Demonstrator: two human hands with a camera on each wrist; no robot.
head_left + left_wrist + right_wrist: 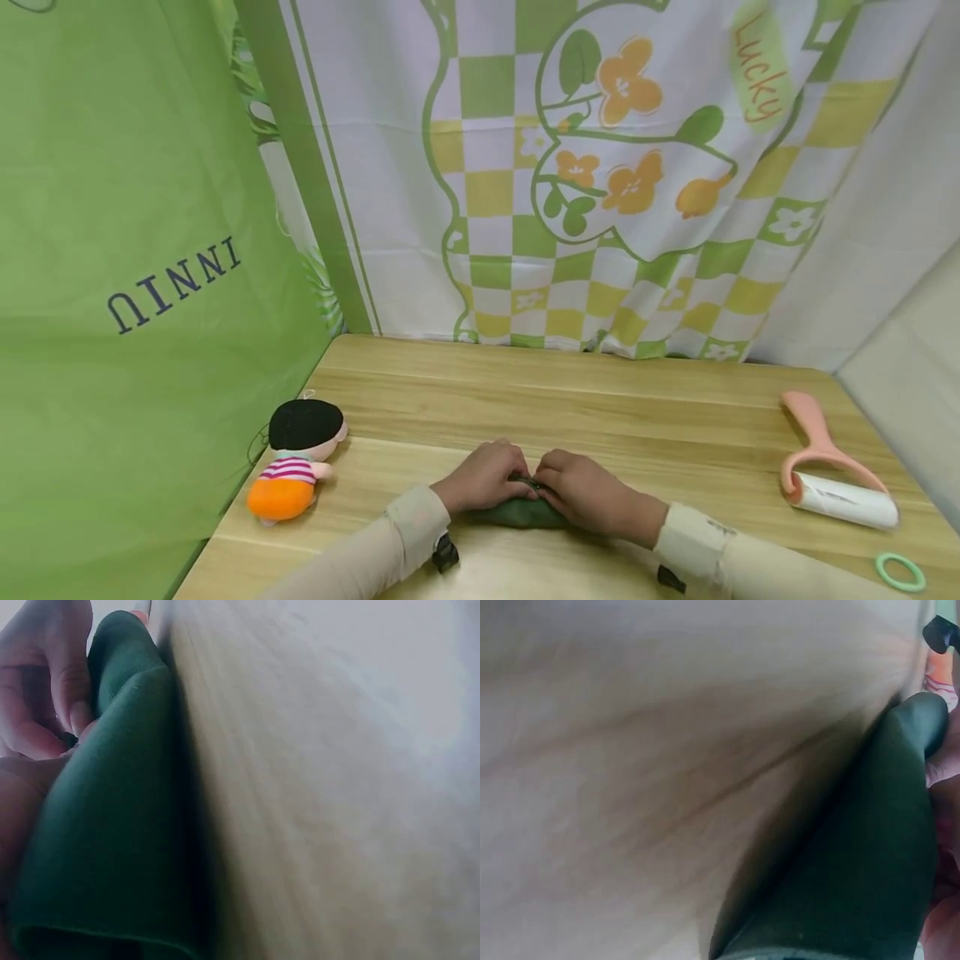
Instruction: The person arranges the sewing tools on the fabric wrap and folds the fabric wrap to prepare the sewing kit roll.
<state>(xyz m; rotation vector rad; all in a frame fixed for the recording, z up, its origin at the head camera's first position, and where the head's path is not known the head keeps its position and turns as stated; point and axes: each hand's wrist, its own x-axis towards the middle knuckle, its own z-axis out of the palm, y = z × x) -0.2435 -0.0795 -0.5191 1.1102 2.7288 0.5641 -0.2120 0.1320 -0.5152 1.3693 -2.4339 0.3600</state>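
Observation:
A dark green fabric pouch (pixel 525 514) lies near the table's front, between both hands. My left hand (pixel 486 477) pinches its upper edge from the left, fingers curled down over it. From the right, my right hand (pixel 596 497) grips the same edge, and the fingertips of both hands almost meet there. A thin dark strip shows along the edge between the fingers. In the left wrist view the pouch (pixel 112 817) has a folded, rounded side and an open-looking near end. The right wrist view shows its other smooth side (pixel 855 877), with fingers along the far edge.
On the wooden table (pixel 570 392), a plush doll (pixel 288 475) with orange bottoms lies at the left. To the right are a lint roller (pixel 840 498) with a pink handle and a pale green ring (pixel 900 572). Patterned curtain (pixel 487 192) and green fabric (pixel 150 375) enclose the table.

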